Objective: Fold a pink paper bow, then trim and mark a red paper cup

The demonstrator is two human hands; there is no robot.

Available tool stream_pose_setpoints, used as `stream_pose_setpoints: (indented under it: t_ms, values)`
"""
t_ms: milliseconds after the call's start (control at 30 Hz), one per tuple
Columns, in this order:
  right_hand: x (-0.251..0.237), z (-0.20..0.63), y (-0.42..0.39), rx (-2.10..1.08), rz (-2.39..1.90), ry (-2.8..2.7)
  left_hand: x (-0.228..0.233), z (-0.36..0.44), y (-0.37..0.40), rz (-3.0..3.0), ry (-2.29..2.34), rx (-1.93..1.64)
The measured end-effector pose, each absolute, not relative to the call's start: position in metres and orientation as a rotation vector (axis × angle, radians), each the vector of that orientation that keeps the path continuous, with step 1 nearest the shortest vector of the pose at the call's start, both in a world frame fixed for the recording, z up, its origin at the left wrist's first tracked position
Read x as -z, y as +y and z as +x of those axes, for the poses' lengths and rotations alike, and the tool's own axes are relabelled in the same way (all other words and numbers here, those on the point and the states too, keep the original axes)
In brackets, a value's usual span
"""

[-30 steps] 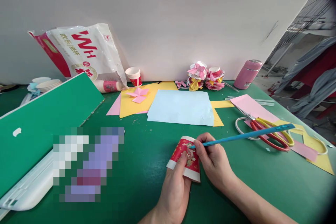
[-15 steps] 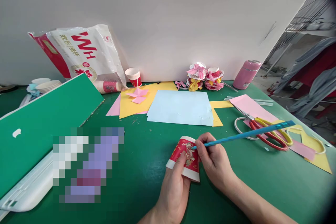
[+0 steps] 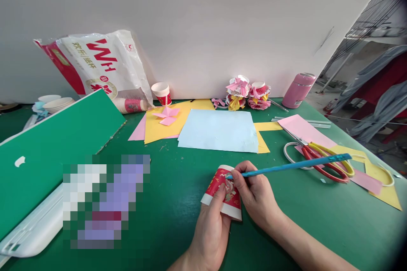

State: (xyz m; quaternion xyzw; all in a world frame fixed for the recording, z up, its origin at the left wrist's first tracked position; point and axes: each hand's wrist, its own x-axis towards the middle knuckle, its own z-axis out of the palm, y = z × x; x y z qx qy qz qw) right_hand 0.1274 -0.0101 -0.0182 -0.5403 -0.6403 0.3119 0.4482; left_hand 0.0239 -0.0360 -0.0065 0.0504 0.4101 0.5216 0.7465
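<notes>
My left hand (image 3: 211, 230) holds a red and white paper cup (image 3: 222, 192) on its side just above the green table, thumb pressed on the cup's printed wall. My right hand (image 3: 256, 194) grips a long blue pencil (image 3: 292, 166) near its tip. The tip touches the cup's wall near its upper edge, and the shaft runs out to the right over the scissors.
Red and yellow scissors (image 3: 327, 161) lie right of my hands on pink and yellow paper. A light blue sheet (image 3: 219, 131) lies beyond the cup. Further back stand decorated cups (image 3: 248, 93), a pink bottle (image 3: 299, 89), a paper cup (image 3: 162, 92) and a large bag (image 3: 101, 67). A green board (image 3: 54, 139) lies at left.
The pencil tip has slid a little left along the cup's wall, and the shaft has dropped to a flatter angle. My left hand keeps the cup in the same spot.
</notes>
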Motion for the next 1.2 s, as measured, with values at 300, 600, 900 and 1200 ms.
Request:
stream_pose_setpoints:
  t_ms: [300, 600, 900, 1200]
  values:
    - [0.019, 0.135, -0.012, -0.663, -1.379, -1.616, 0.007, 0.024, -0.036, 0.101, 0.939, -1.124]
    - [0.02, 0.127, -0.01, -0.782, -1.335, -1.582, 0.009, 0.023, -0.036, 0.138, 0.883, -1.142]
    - [0.017, 0.133, -0.012, -0.684, -1.376, -1.614, 0.006, 0.023, -0.035, 0.1, 0.931, -1.131]
    - [0.018, 0.142, -0.004, -0.779, -1.169, -1.097, 0.003, 0.022, -0.031, 0.047, 0.969, -1.184]
